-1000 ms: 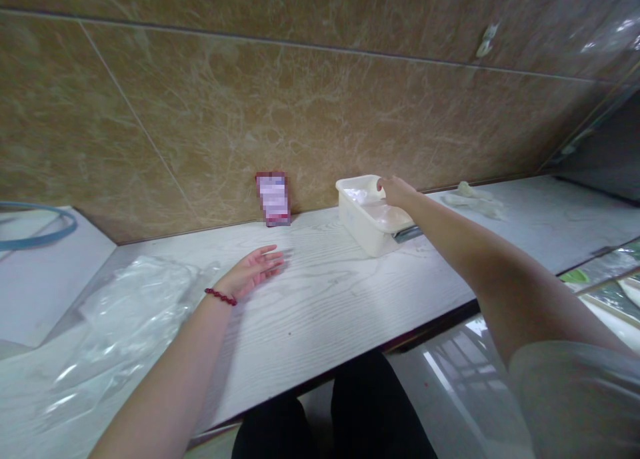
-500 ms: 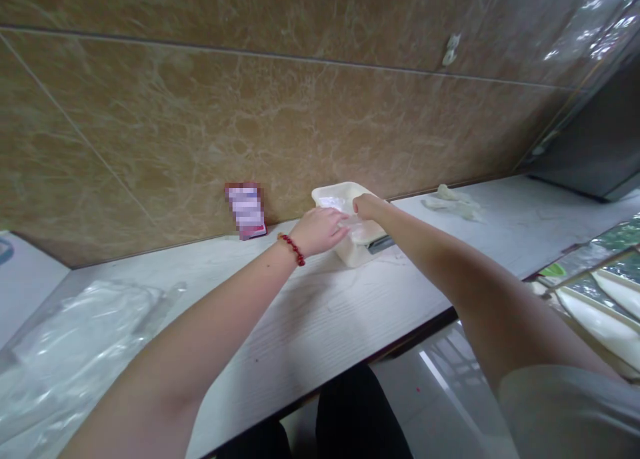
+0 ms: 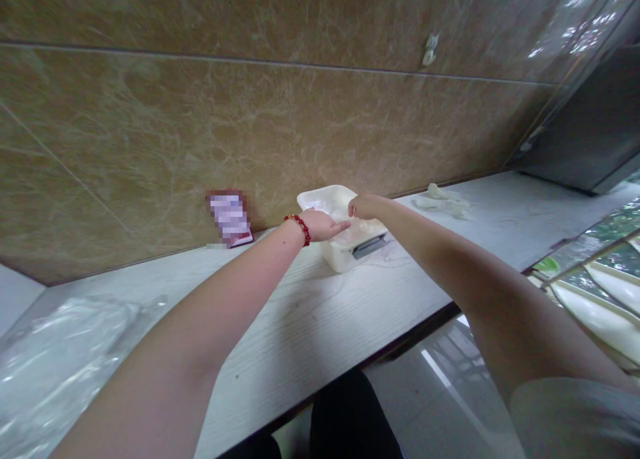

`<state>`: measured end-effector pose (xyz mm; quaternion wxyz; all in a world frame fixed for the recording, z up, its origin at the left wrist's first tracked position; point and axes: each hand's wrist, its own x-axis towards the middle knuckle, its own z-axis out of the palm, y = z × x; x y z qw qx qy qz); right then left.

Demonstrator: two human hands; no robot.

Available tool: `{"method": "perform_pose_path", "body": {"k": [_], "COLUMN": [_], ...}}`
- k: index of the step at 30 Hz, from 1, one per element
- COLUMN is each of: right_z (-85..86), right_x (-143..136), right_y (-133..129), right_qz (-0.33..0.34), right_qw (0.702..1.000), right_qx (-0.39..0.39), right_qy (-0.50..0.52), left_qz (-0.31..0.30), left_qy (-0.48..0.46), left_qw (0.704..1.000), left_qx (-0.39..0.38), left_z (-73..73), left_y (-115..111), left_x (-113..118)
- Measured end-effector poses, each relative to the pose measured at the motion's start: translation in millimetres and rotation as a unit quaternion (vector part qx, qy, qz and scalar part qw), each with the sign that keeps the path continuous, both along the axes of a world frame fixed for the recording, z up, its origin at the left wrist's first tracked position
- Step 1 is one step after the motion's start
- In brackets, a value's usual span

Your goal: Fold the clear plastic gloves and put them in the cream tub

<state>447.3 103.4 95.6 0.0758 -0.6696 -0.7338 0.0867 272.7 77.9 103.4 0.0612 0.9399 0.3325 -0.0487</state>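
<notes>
A white plastic tub point(image 3: 333, 257) with a grey latch point(image 3: 370, 246) on its side stands on the counter against the wall. Something pale and translucent, like clear plastic film point(image 3: 320, 205), shows inside it. Over the tub's left side is my left hand point(image 3: 324, 226), fingers stretched out and palm turned partly up, with a red bead bracelet point(image 3: 303, 229) at the wrist. My right hand point(image 3: 362, 206) dips in over the opposite rim, its fingers curled together. What those fingers hold, if anything, is hidden.
A blurred-out phone-like device point(image 3: 231, 219) leans on the tiled wall left of the tub. Clear plastic bags point(image 3: 65, 345) lie at the counter's left. A crumpled whitish glove-like item point(image 3: 443, 201) lies to the right, before a dark grey appliance point(image 3: 585, 122). A rack point(image 3: 595, 305) stands lower right.
My left hand has rolled so its palm faces more upward, with fingers straighter. My right hand stays over the tub, fingers curled. The whole view has shifted slightly.
</notes>
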Motion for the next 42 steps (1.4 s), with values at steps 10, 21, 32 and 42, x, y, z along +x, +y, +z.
{"method": "perform_pose_path", "body": {"k": [10, 21, 32, 42], "right_z": [19.7, 29.2, 1.8, -106.9], "right_x": [8, 19, -34, -202], "right_y": [-33, -66, -142, -188], "right_qz": [-0.065, -0.052, -0.018, 0.171], "right_qw": [0.992, 0.988, 0.942, 0.923], "right_qx": [-0.103, 0.136, 0.303, 0.216], "right_qy": [-0.028, -0.058, 0.145, 0.267], "left_qz": [0.055, 0.112, 0.366, 0.541], "left_qy": [-0.155, -0.381, -0.328, -0.244], "left_qw": [0.986, 0.918, 0.857, 0.769], "left_qx": [-0.026, 0.029, 0.153, 0.236], "left_z": [6.1, 9.5, -68.1, -120.4], "left_y": [12, -47, -194, -249], "left_x": [-14, -141, -319, -429]}}
